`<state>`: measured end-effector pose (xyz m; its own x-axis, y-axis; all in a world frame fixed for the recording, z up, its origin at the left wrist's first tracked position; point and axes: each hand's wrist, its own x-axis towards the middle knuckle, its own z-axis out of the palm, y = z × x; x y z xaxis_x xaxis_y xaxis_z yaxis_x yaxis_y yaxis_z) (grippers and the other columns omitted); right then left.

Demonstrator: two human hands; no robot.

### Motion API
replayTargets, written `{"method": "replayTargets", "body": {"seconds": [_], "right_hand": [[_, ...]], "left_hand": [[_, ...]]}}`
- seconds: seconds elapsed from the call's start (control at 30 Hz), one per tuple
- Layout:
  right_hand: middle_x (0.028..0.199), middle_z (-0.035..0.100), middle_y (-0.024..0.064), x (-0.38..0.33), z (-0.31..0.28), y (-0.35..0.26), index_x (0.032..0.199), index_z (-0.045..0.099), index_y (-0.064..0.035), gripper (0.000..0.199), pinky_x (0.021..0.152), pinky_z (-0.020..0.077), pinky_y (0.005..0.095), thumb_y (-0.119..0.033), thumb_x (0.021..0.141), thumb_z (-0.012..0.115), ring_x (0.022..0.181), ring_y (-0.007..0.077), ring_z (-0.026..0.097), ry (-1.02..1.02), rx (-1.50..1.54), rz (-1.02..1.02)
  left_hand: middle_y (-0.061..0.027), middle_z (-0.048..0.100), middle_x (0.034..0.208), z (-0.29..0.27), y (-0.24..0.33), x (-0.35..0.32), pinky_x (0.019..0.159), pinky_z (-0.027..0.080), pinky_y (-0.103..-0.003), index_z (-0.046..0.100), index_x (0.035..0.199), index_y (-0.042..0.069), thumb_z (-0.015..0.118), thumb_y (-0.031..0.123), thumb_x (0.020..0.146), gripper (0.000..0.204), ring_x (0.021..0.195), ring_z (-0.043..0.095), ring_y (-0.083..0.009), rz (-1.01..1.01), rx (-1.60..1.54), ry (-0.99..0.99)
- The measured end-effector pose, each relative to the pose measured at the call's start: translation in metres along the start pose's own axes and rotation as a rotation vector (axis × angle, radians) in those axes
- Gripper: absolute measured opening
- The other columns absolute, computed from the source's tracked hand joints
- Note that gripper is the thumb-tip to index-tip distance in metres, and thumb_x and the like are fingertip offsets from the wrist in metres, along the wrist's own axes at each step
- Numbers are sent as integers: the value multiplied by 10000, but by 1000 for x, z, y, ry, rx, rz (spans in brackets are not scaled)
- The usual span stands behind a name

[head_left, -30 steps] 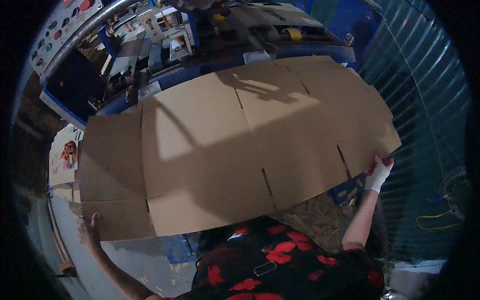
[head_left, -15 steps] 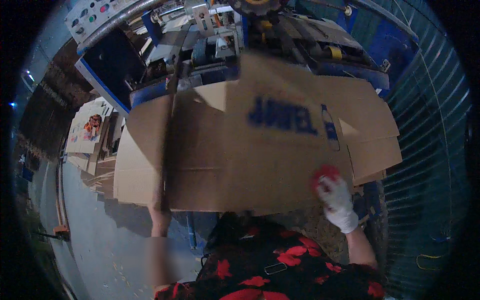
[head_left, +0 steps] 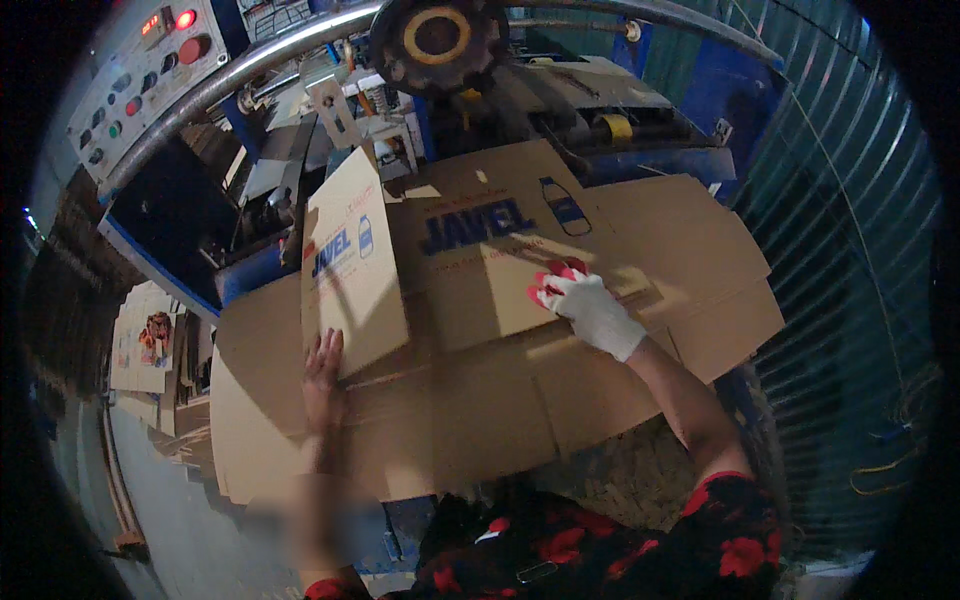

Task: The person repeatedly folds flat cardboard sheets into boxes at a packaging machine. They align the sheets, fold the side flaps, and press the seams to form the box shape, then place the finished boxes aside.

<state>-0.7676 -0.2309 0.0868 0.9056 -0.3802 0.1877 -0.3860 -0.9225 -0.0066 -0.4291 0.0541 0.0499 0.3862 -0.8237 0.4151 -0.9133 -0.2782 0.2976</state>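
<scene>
Cardboard sheet (head_left: 480, 310) lies beneath gloved right hand (head_left: 590, 310).

The person's right hand (head_left: 590, 312) wears a white glove (head_left: 603, 322) with red fingers (head_left: 571, 268); the left hand (head_left: 324, 368) is bare. Below both hands spreads a black garment (head_left: 610, 545) patterned with red flowers (head_left: 562, 547). Its right sleeve (head_left: 733, 512) stops well short of the glove, leaving the forearm (head_left: 685, 395) uncovered.

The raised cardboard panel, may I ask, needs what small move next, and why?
Probably the left hand should press the raised panel down, since it stands tilted while the right hand rests on the printed panel beside it.
</scene>
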Motion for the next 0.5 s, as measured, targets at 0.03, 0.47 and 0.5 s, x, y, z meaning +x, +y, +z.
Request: {"method": "replayTargets", "body": {"seconds": [0.03,0.47,0.5], "right_hand": [[1288,512,82,22,3,10,1215,574,-206,441,995,384,429,-32,818,494,1182,370,468,-32,89,15],[1250,543,151,72,3,77,1280,490,-85,494,942,423,431,-91,802,617,1136,349,505,283,172,282],[1270,525,164,34,-1,79,1269,494,-53,469,953,413,443,-113,818,610,1171,365,475,338,193,280]], "left_hand": [[-101,425,1412,6,-11,22,1070,327,-425,475,1341,141,512,-37,768,600,1289,409,-315,-33,-21,1],[-178,588,1166,-21,-45,60,848,478,-383,588,1191,111,548,342,899,375,1070,575,-292,-425,208,-58],[-167,568,1221,-49,-57,30,905,455,-379,575,1210,101,562,358,894,408,1108,550,-308,-752,298,-283]]}}
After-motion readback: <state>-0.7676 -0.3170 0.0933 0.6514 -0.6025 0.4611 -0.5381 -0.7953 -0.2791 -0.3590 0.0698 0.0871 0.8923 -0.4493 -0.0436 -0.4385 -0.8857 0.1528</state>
